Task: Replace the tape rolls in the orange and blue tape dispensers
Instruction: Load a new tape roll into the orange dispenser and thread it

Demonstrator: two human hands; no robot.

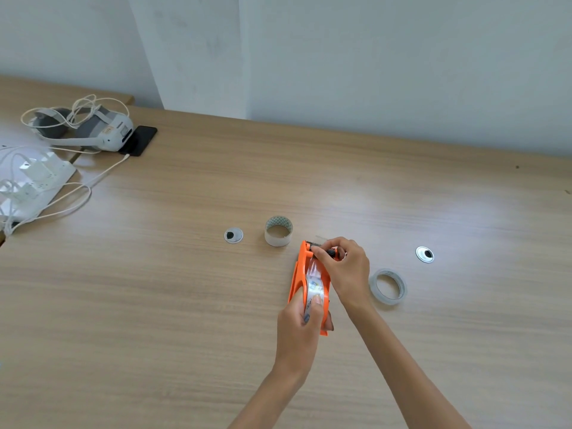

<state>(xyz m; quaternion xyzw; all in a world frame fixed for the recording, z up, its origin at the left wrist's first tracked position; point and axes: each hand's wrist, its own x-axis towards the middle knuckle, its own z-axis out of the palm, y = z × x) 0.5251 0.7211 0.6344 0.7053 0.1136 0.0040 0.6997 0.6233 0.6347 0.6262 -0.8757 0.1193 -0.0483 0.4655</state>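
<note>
head view, item list.

- orange plastic tape dispenser (297, 281): near the middle of the light wood-grain table (185, 305), its toothed cutter end pointing away from the person. whether its base rests on the wood or is lifted cannot be told.
- clear tape roll with printed core (313, 287): seated between the dispenser's orange side plates.
- left hand (298, 323): grips the near end of the dispenser, fingers curled round the body, thumb lying on the clear roll.
- right hand (345, 267): at the far end, fingers bent in a narrow pinch on a small black part just behind the cutter.
- grey-white tape roll with wide cardboard core (278, 235): standing with its hole facing up, just beyond the dispenser's far end, apart from it.
- flat translucent tape roll (388, 287): lying on the table just right of the right wrist.
- two round silver cable grommets, one left (233, 235), one right (424, 254).
- far left: white and grey headset (99, 131), its front over one end of a black phone (142, 140); white power strip (37, 184) with plugged chargers; loose white cables (71, 199).
</note>
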